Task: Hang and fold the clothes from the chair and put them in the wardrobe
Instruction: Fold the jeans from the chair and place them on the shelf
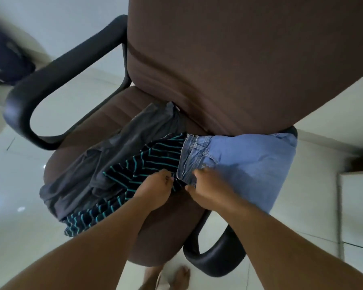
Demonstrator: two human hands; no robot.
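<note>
Fingers [168, 178] of the left hand [155, 190] are curled and pinch the edge of the striped garment [149, 158], close to where it meets the jeans [235, 162]. Right hand [210, 188] grips the waistband corner of the jeans, thumb underneath and fingers folded over the denim. Both hands sit side by side at the front of the pile, nearly touching.

Location of the clothes: all three pieces lie on the seat of the brown office chair [228, 59]. A grey garment [113, 143] lies crumpled toward the left armrest [57, 80], the dark garment with teal stripes lies in the middle and hangs over the front edge of the seat, and the jeans lie on the right, draped over the seat's right side against the backrest. The wardrobe cannot be identified in this view; pale panelling shows at the far right edge, purpose unclear.

Assessment of step: the task appears to be at its start, with a first item being picked up; nothing is yet folded or hung. Which garment is meant to come away cannot be told, as each hand holds a different one.

Next move, in my judgement, calls for both hands to settle on one garment, lift it free without dragging its neighbours onto the floor [19, 195], then shake it flat.
</note>
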